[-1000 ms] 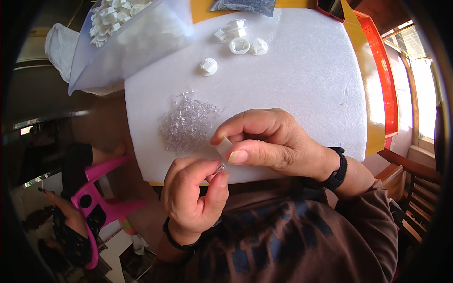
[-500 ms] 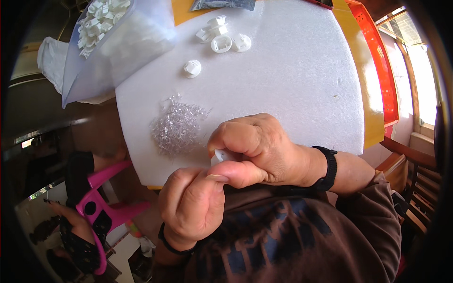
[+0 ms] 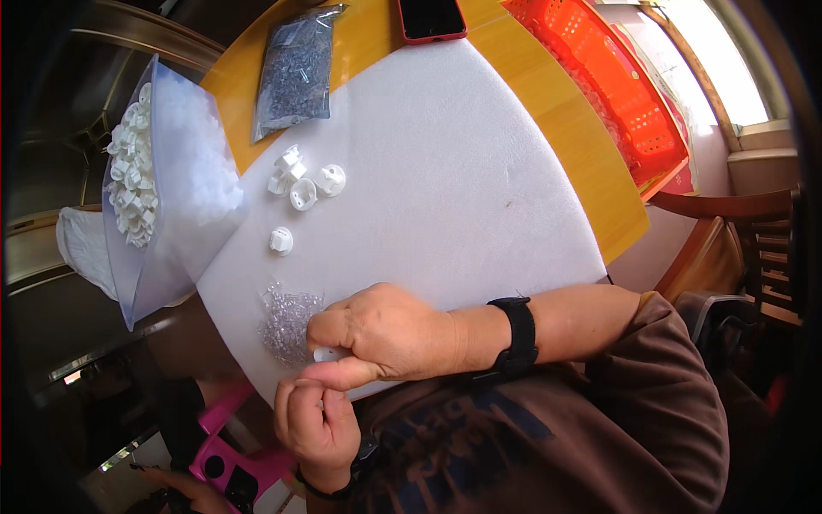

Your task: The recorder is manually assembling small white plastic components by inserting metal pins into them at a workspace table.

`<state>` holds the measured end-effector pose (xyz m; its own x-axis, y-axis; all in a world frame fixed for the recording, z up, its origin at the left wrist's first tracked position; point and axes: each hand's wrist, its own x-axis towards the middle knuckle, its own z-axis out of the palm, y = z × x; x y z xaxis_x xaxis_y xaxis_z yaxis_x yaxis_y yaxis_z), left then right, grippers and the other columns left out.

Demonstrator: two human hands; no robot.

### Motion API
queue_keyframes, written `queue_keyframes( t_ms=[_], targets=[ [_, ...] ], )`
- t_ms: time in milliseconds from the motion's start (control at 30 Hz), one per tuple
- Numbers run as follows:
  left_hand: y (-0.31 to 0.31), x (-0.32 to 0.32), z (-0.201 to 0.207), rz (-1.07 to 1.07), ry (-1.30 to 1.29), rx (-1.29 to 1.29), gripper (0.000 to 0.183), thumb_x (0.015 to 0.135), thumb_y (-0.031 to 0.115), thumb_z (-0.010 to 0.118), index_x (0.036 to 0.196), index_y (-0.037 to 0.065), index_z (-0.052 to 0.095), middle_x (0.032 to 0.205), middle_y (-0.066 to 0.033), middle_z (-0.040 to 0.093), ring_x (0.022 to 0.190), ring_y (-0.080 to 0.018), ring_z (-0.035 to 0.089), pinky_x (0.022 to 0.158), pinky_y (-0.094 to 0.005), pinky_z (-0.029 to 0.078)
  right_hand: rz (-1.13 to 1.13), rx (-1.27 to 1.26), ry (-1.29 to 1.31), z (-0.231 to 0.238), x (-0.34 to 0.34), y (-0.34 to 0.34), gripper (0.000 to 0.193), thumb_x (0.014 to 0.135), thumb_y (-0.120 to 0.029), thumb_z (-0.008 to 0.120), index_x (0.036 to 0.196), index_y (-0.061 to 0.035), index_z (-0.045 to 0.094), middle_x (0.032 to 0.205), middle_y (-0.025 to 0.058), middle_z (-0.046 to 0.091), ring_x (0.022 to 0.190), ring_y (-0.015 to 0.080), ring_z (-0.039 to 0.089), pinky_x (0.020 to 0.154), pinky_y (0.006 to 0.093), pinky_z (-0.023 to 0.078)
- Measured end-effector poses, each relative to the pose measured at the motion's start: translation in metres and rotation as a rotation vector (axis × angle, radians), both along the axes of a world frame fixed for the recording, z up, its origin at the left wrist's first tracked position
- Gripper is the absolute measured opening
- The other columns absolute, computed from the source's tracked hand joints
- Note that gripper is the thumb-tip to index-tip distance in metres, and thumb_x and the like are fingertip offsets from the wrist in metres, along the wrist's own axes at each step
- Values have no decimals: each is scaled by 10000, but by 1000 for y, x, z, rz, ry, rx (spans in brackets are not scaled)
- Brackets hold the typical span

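My right hand [image 3: 390, 330] is closed around a small white round plastic part [image 3: 328, 353], of which only a slice shows between thumb and fingers. Pressed up against the right thumb is my left hand [image 3: 318, 428], its fingers curled and pinched; whatever they grip is hidden. Just beyond the hands lies a pile of small clear plastic pieces [image 3: 287, 321]. Farther off on the white foam sheet [image 3: 445, 171] sit several similar white parts [image 3: 303, 194], clustered together, with a single white part [image 3: 280, 241] nearer to me.
A clear plastic bag of white parts [image 3: 133, 184] stands at the table's left edge. Toward the back lie a sealed bag of small pieces [image 3: 295, 73] and a phone [image 3: 431, 19]. An orange-red basket [image 3: 625, 94] is at far right. A pink chair [image 3: 224, 463] stands lower left.
The view has swung, so the table appears turned and lower, with the phone and sealed bag showing more fully. Both hands stay pressed together around the white part.
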<state>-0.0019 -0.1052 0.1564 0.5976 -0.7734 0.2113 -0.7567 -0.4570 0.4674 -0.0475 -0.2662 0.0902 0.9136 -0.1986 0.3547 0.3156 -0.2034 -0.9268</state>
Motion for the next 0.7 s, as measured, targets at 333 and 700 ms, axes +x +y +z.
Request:
queue_keyframes(
  t_ms=[333,700],
  targets=[
    [-3,7,9,-96,42,-7,74,823,52,579,875,1,567,798,-151,582,678,-334,591,598,-406,489,12,-91,61,7,-3,5,359,891,-401,588,815,-51,565,674,118,581,621,335,599,549,388,476],
    [34,16,12,56,69,-44,129,830,80,648,935,21,604,793,-110,600,673,-290,609,581,-373,489,109,225,297,14,10,-5,368,928,-376,574,825,-26,622,650,42,576,584,131,536,554,276,443]
  ],
)
